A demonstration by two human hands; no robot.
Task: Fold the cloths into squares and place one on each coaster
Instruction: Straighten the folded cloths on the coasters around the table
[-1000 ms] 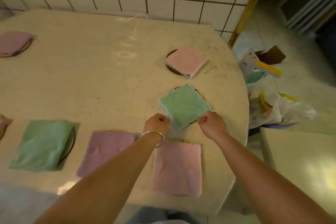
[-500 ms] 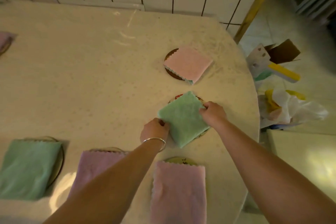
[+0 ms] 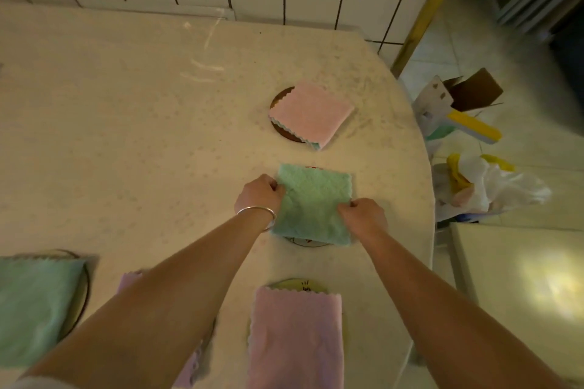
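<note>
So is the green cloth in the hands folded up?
Folded: the green cloth is a small, thick square, pinched by the left hand and right hand.

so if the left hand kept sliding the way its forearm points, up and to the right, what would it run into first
Beyond the green cloth that the left hand already pinches, probably the pink folded cloth on the dark coaster, though its exact line is uncertain.

Pale speckled table (image 3: 126, 123) with rounded right edge, set against tiled wall. On it: dark round coaster (image 3: 278, 129) under folded pink cloth (image 3: 311, 114); coaster (image 3: 305, 242) almost hidden under green square cloth (image 3: 313, 205); pale coaster (image 3: 295, 284) under unfolded pink cloth (image 3: 295, 338); left coaster (image 3: 82, 287) under green cloth (image 3: 34, 303).
</note>
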